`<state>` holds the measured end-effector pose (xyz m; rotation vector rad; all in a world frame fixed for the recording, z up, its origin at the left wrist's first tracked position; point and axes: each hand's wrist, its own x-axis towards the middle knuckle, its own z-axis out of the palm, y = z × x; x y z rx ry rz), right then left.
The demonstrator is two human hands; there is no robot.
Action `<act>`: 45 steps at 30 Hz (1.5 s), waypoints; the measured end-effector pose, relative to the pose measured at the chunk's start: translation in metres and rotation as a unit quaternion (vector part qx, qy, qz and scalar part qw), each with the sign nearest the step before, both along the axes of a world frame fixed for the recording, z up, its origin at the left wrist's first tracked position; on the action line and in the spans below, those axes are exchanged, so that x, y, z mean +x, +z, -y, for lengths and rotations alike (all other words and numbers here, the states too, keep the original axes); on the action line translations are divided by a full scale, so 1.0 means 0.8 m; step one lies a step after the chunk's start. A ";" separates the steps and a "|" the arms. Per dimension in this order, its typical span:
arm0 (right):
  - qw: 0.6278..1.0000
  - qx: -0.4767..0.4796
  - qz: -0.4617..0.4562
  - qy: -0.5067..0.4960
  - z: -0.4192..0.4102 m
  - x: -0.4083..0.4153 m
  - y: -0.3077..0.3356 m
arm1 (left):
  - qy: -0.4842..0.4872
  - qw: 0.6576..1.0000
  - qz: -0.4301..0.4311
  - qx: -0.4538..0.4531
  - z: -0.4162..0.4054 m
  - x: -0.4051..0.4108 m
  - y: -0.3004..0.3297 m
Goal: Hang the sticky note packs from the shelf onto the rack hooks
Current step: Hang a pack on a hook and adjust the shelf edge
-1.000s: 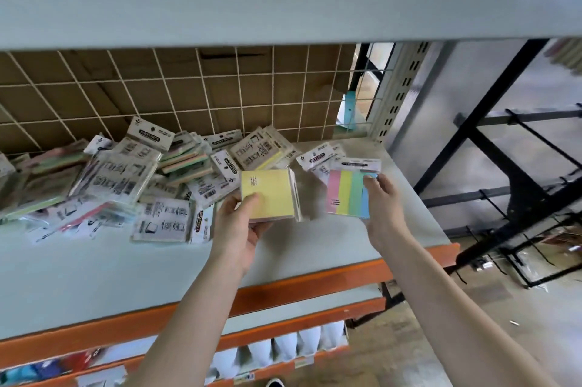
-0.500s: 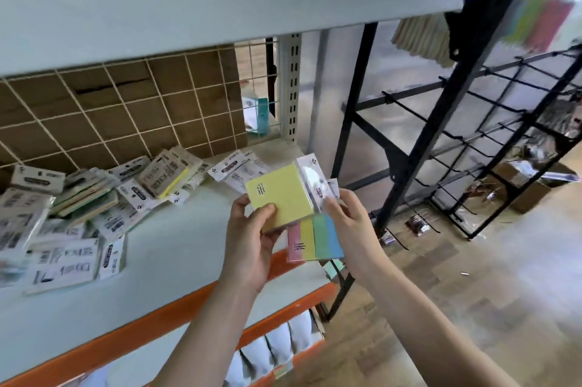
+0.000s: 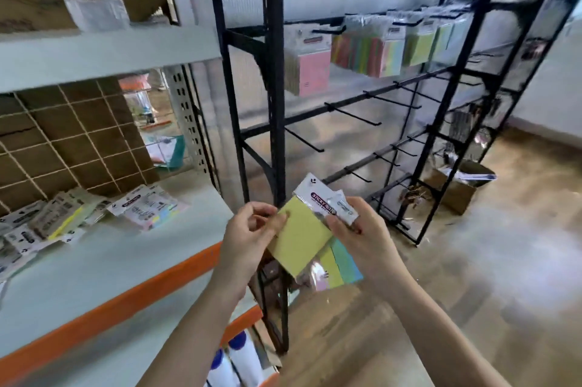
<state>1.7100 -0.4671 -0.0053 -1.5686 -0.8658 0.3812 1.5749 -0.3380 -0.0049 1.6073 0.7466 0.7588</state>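
My left hand (image 3: 248,235) pinches the left edge of a yellow sticky note pack (image 3: 302,238), held tilted in front of me. My right hand (image 3: 362,235) grips the white header end of that pack together with a multicolour pack (image 3: 341,264) lying under it. Both packs are off the shelf, just in front of the black rack (image 3: 274,103). Bare hooks (image 3: 352,115) stick out from the rack's middle bars. Hung packs (image 3: 371,49) fill the top row. More packs (image 3: 148,205) lie in a pile on the grey shelf (image 3: 104,260).
The shelf has an orange front edge (image 3: 132,295) and a wire grid back (image 3: 72,141). A cardboard box (image 3: 453,194) sits on the wooden floor behind the rack. White bottles (image 3: 236,358) stand on the shelf below.
I have turned right from the shelf toward the rack. Both hands came together, and the yellow pack now lies over the multicolour one, with the right hand on both.
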 end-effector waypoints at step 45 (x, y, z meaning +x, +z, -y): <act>0.993 0.055 0.005 -0.108 0.009 0.591 0.174 | -0.239 0.947 0.155 0.148 -0.002 0.643 0.136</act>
